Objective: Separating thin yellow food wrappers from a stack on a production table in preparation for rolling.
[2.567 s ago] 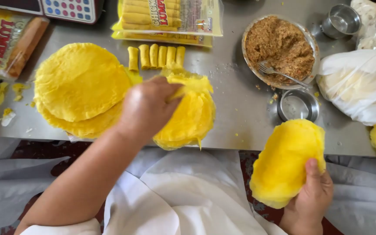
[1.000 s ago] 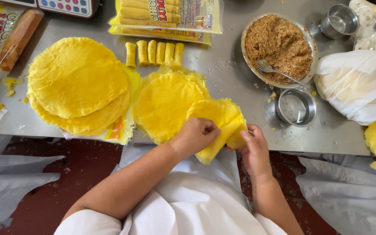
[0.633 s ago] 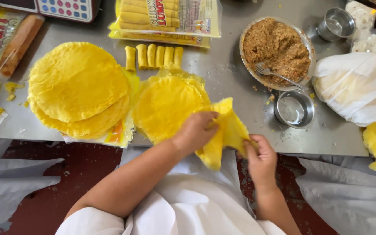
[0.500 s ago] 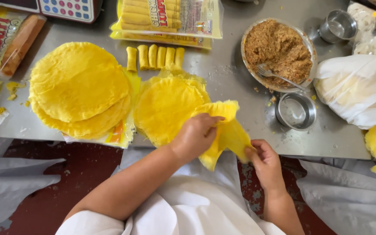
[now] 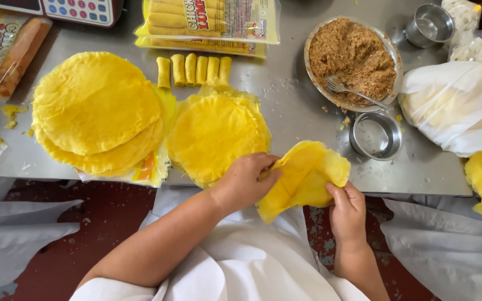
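Observation:
Both hands hold a thin yellow round wrapper [image 5: 302, 178] at the table's front edge; it is folded and sagging over the edge. My left hand [image 5: 245, 179] pinches its left side and my right hand [image 5: 346, 207] grips its lower right rim. Just left of it lies a flat pile of separated yellow wrappers [image 5: 213, 134]. A bigger stack of wrappers [image 5: 93, 108] sits further left on yellow plastic.
Several finished yellow rolls [image 5: 193, 69] lie in a row behind the piles. A metal bowl of brown filling [image 5: 352, 56] with a fork stands at back right, an empty small steel bowl [image 5: 375, 136] in front of it. Packaged rolls [image 5: 213, 19] sit at the back, a white bag [image 5: 458, 106] at right.
The wrapper held between both hands has been pulled to the right and opened out wider. My left hand stays near the pile's right edge.

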